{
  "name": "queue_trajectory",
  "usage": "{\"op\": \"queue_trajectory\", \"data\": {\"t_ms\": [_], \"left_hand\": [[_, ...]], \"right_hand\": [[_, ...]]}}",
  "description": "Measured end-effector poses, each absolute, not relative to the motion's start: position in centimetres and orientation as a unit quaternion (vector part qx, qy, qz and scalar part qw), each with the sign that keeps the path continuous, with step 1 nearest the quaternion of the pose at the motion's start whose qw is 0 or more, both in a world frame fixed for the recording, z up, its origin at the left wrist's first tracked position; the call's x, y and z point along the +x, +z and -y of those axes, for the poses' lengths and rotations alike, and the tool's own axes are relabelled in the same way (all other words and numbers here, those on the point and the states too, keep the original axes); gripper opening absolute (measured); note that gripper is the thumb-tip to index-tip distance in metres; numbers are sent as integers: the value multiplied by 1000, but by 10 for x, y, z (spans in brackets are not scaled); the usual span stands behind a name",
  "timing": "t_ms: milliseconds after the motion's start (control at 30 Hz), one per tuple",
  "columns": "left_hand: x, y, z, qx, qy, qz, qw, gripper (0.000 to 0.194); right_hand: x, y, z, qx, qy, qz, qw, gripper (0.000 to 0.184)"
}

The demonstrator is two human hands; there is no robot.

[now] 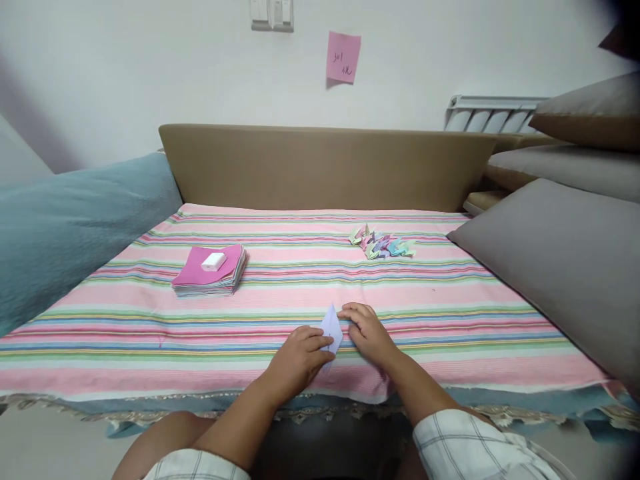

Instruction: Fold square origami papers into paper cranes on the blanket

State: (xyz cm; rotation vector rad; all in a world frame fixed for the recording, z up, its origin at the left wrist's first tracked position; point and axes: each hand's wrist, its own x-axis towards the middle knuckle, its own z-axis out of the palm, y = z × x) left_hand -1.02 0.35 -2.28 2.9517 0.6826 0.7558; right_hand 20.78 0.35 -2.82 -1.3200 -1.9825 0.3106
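A pale lavender sheet of folded paper (333,327), shaped like a narrow kite, lies on the striped cloth with its point facing away from me. My left hand (300,357) grips its left side, with fingers across the lower half. At the paper's upper right edge is my right hand (367,333), fingertips close to or touching it. The right thumb and fingers are apart, holding nothing that I can see. Beyond the hands, several small folded paper pieces (383,245) in pastel colours lie clustered together.
A stack of coloured paper (210,270) with a pink top sheet sits left, a small white block (214,261) on it. The striped cloth (125,313) covers the seat. Grey cushions (560,260) border the right, a blue covered armrest (90,220) the left, a brown backrest (320,167) the back.
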Motion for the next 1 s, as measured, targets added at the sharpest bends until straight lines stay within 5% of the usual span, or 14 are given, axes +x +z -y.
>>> {"op": "queue_trajectory", "data": {"t_ms": [500,767,1000], "left_hand": [[-8,-17,1,940,201,-274,38,20],[-5,-10,0,947,173,-268,34,43],[-5,-15,-1,947,186,-260,18,39]], "right_hand": [[203,-33,-6,-521,63,790,317,36],[198,-26,0,-539,25,798,269,37],[197,-26,0,-552,14,792,262,40]]}}
